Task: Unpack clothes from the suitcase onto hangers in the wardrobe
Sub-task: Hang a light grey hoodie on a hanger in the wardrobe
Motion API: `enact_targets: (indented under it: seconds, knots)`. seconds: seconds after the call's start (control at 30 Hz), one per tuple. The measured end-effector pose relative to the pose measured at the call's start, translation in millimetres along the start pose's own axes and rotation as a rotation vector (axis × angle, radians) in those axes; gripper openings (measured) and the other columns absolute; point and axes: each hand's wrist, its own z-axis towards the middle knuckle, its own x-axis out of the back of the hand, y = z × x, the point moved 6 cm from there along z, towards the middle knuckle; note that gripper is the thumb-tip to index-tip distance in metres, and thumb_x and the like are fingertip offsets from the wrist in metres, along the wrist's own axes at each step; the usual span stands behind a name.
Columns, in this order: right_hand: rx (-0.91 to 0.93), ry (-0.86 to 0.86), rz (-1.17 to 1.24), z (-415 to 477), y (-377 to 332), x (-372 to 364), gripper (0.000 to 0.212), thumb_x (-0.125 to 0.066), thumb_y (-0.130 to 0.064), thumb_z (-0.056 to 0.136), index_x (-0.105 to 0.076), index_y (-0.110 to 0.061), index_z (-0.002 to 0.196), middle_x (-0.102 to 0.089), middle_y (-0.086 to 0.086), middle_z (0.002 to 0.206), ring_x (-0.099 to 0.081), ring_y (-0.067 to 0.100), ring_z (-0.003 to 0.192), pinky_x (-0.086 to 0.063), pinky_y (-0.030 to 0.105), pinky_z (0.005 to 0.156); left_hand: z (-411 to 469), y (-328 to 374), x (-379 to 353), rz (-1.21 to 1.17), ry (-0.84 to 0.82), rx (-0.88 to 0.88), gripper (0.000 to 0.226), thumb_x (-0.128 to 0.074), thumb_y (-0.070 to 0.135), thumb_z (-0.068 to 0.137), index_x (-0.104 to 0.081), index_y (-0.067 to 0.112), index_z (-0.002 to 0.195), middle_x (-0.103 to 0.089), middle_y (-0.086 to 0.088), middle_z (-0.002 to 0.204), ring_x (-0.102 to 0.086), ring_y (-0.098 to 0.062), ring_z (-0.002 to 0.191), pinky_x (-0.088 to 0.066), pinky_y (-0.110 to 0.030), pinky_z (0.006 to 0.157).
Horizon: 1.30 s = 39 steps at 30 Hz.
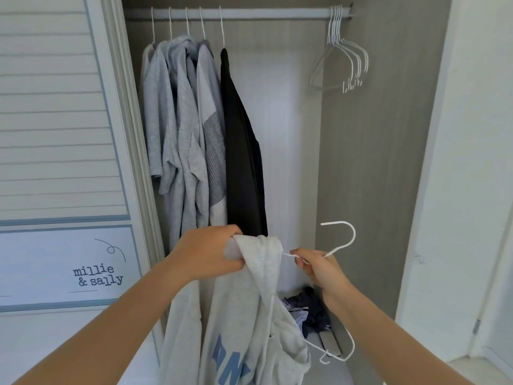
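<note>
Hanging in the wardrobe (361,162): grey tops (177,120), black garment (241,162), bare hangers (336,26).

A rail (249,13) runs across the top of the wardrobe (374,162). A row of garments (191,129) hangs on its left part, packed side by side, next to the door (55,107) at the left. A bunch of spare hangers (344,62) hangs at the rail's right end, well apart from the garments. In front of the wardrobe and lower down, the left hand (208,257) grips a hoodie (249,315) at its top. The right hand (319,269), just to the right, holds a hanger (354,237), one arm of which reaches into the hoodie. Behind the hoodie, on the wardrobe floor at the right, lies a pile of clothes (308,309).
</note>
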Motion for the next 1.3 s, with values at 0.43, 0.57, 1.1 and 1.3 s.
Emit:
enact_targets:
  seconds: [0.43,0.57,1.1,1.3]
  knots:
    - [0.077,-0.159,-0.262,-1,-36,-3,0.043,-0.063,-0.025,0.083,-0.051,-0.02,0.042,-0.031,-0.009,0.043,-0.03,0.01,0.047,-0.033,0.025,0.069,7,20,-22,-0.298,-0.145,-0.024,0.039,-0.044,0.061,0.091,-0.054,0.024,0.095,-0.052,0.011,0.072,-0.049,-0.005,0.066,-0.038,-0.025,0.066]
    - [0.209,-0.194,-0.347,-6,-56,-2,0.03,-0.063,-0.03,0.089,-0.072,-0.016,0.064,-0.045,-0.005,0.053,-0.04,0.009,0.054,-0.036,0.018,0.059,13,12,-17,-0.441,-0.006,-0.045,0.035,-0.057,0.052,0.088,-0.061,0.017,0.087,-0.059,-0.001,0.073,-0.052,-0.013,0.064,-0.038,-0.025,0.062]
    - [0.224,-0.303,-0.835,-31,62,-6,0.053,-0.068,-0.022,0.078,-0.047,-0.026,0.127,-0.054,-0.012,0.121,-0.054,0.007,0.109,-0.046,0.018,0.092,13,1,10,-0.222,0.32,0.057,0.034,-0.05,0.056,0.089,-0.064,0.024,0.092,-0.062,0.005,0.07,-0.056,-0.005,0.064,-0.039,-0.022,0.057]
    - [0.061,-0.438,-0.534,-20,94,-11,0.045,-0.084,-0.02,0.069,-0.059,-0.027,0.106,-0.062,-0.008,0.111,-0.058,0.001,0.102,-0.043,0.006,0.078,-2,-5,25,-0.319,0.409,0.075,0.023,-0.057,0.05,0.088,-0.063,0.028,0.088,-0.052,0.011,0.057,-0.052,0.0,0.055,-0.031,-0.018,0.053]
